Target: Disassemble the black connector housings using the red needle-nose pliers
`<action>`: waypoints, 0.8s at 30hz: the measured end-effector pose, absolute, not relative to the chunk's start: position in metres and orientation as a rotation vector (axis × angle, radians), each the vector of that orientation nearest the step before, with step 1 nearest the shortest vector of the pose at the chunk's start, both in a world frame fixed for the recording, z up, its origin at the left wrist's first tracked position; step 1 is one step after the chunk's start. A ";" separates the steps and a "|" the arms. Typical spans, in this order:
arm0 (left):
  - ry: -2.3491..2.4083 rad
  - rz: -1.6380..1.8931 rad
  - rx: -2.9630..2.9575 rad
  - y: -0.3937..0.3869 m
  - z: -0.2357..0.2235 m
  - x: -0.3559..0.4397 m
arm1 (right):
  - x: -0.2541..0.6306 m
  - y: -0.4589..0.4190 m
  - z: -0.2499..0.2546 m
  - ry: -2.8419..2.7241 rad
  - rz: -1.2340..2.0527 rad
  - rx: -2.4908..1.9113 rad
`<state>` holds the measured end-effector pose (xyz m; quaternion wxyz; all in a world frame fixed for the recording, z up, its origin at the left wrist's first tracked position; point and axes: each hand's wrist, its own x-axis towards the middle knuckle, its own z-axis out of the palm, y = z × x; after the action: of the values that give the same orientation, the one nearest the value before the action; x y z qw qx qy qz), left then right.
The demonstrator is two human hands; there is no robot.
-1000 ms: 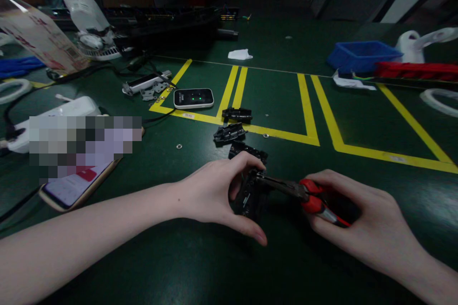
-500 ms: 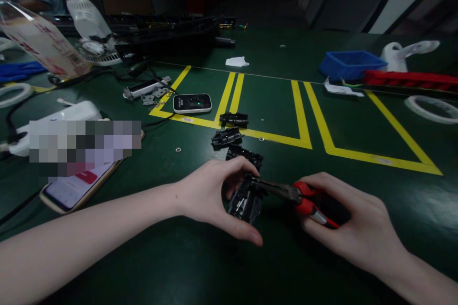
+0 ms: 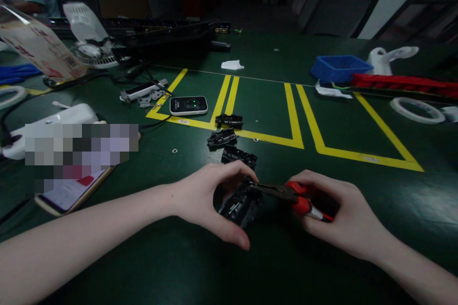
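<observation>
Intently, I worked at a green tabletop (image 3: 171, 257), my left hand (image 3: 211, 198) curved around a black part (image 3: 241, 209), its thumb stretched out below and most of its fingers hidden. My right hand (image 3: 339, 212) was wrapped around the red handles of pliers (image 3: 300, 204), whose tips met the part's upper end; whether they pinched it, I could not tell. The part sat between my hands, tilted, near the front of the tabletop. Just beyond it lay three more black pieces (image 3: 222, 138), the farthest across yellow tape (image 3: 270, 138). A device (image 3: 188, 106) showed green lights to their left, and a phone (image 3: 73, 196) lay near my left forearm.
</observation>
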<state>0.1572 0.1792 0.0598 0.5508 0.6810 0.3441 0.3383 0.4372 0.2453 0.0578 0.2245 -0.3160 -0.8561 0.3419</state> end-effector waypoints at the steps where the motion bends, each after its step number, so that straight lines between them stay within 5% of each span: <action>1: 0.795 0.804 1.608 0.180 0.059 0.157 | 0.437 0.245 0.059 -2.352 0.970 -0.881; 24: 0.452 0.843 1.501 0.168 0.043 0.171 | 0.439 0.249 0.062 -2.317 1.202 -0.669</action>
<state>0.1711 0.1675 0.0427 0.6296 0.6552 0.1971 0.3681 0.4395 0.2493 0.0617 0.2215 -0.2420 -0.8385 0.4351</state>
